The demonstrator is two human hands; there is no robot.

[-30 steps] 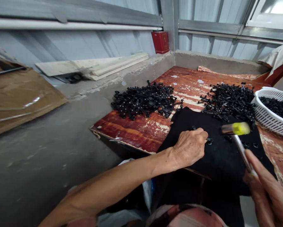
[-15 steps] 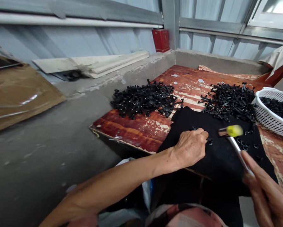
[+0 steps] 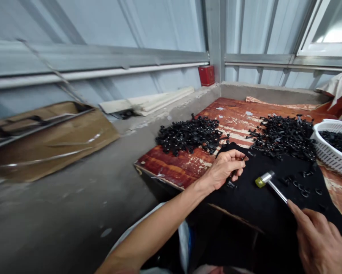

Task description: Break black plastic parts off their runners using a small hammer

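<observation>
My left hand (image 3: 225, 168) is closed in a pinch on a small black part (image 3: 244, 158), mostly covered by the fingers. It is over the left side of a black cloth (image 3: 245, 207) spread on the table. More black pieces (image 3: 231, 185) show just below that hand. My right hand (image 3: 320, 236) grips the handle of a small mallet (image 3: 264, 179), whose silver head has a translucent yellow face turned left. The mallet head is above the cloth, right of my left hand. Several small black ring-shaped pieces (image 3: 301, 187) lie on the cloth beyond the handle.
Heaps of black parts, a left pile (image 3: 189, 134) and a right pile (image 3: 285, 137), lie on the worn red-brown table (image 3: 162, 161). A white slotted basket (image 3: 330, 150) of black pieces stands at right. A cardboard box (image 3: 53, 150) is at far left.
My left hand has lifted and turned, its fingertips now showing a black part. The mallet has swung round, its yellow face now pointing left instead of right. The camera view has shifted.
</observation>
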